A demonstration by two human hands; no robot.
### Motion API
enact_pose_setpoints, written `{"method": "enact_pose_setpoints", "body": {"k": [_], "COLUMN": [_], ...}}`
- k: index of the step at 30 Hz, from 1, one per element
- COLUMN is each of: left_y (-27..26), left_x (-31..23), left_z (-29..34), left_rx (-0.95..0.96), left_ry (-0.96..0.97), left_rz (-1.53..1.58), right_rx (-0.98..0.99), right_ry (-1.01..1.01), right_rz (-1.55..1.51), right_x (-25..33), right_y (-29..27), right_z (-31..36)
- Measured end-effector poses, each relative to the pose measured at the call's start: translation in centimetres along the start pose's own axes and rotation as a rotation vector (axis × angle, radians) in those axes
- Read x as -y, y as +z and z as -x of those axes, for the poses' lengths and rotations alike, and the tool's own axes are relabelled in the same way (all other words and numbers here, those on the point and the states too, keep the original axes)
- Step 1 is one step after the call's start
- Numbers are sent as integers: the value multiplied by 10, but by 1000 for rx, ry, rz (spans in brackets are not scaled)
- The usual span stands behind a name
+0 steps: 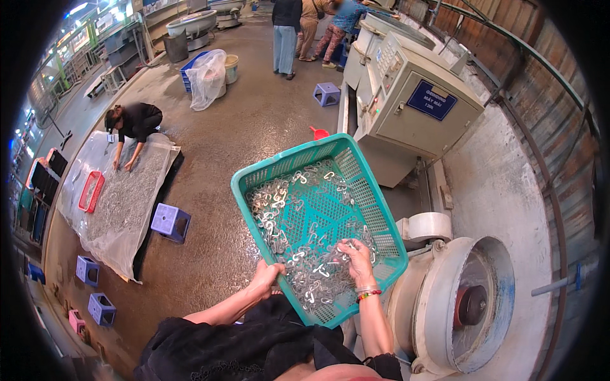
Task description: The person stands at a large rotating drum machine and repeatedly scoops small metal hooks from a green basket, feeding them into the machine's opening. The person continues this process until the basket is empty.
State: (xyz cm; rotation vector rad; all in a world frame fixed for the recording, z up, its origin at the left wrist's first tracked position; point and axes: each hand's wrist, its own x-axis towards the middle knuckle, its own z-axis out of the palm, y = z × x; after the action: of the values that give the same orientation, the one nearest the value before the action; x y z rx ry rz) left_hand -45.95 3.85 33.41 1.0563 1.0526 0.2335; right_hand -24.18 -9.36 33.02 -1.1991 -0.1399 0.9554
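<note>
A teal plastic basket (309, 206) with slotted walls is tilted in front of me. Small looped metal clips (276, 206) lie scattered in it, thickest along its left side and near end. My left hand (267, 277) is closed around the left rim close to the near corner. Inside the basket, my right hand (358, 259) has its fingers bent together among the clips near the right wall; a few clips seem to be at the fingertips. A beaded bracelet circles that wrist.
At right stand a grey machine cabinet (416, 95) and a round metal drum (467, 298). A person (136, 120) crouches at left over a plastic sheet (108, 238) spread with small parts, beside a red basket (91, 192). Purple stools (170, 222) and a red scoop (319, 133) sit on the wet floor.
</note>
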Motion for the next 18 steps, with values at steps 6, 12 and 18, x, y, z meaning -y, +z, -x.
{"method": "enact_pose_setpoints", "body": {"k": [6,12,18], "left_y": [8,-14,14], "left_x": [-21,28,12], "left_z": [13,-24,13], "left_rx": [25,101,42], "left_ry": [-108,-62,-114], "left_rz": [105,36,17], "right_rx": [29,107,-1], "right_ry": [29,-104,-253], "right_rz": [-2,-4,3], "right_x": [13,22,113], "right_y": [11,1,-20], "right_z": [11,16,111]}}
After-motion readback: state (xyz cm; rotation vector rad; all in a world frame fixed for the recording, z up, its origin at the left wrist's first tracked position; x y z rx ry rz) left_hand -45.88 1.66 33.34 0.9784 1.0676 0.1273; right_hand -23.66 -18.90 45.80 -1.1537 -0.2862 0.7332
